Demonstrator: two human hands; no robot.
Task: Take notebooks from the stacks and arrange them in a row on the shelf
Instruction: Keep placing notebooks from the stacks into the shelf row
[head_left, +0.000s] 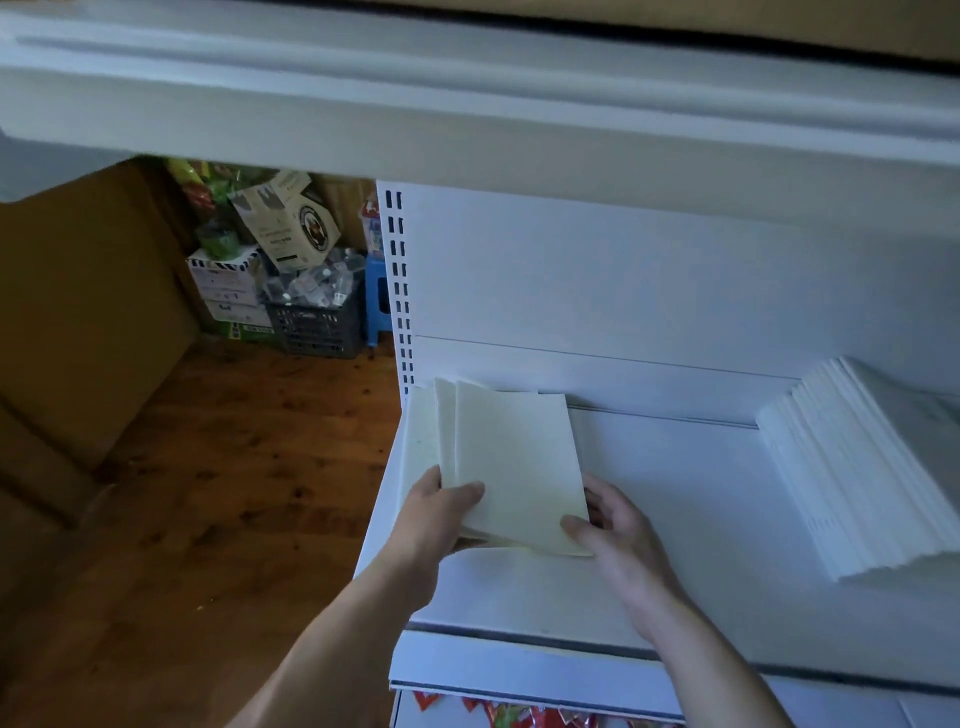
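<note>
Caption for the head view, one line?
On the white shelf, left hand and right hand grip cream notebooks at its left end; a white stack lies right.

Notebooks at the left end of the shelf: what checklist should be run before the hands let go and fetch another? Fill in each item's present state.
1. Both hands hold the front notebook: ok; the left hand and the right hand grip its near edge.
2. The row starts at the left end of the shelf: ok.
3. Notebooks stand straight: not ok; they lean and fan apart.
4. Near edges lined up: cannot tell; the hands cover them.
5. Bare shelf to the right of the row: ok.
6. The stack at the right has notebooks to take: ok.
</note>
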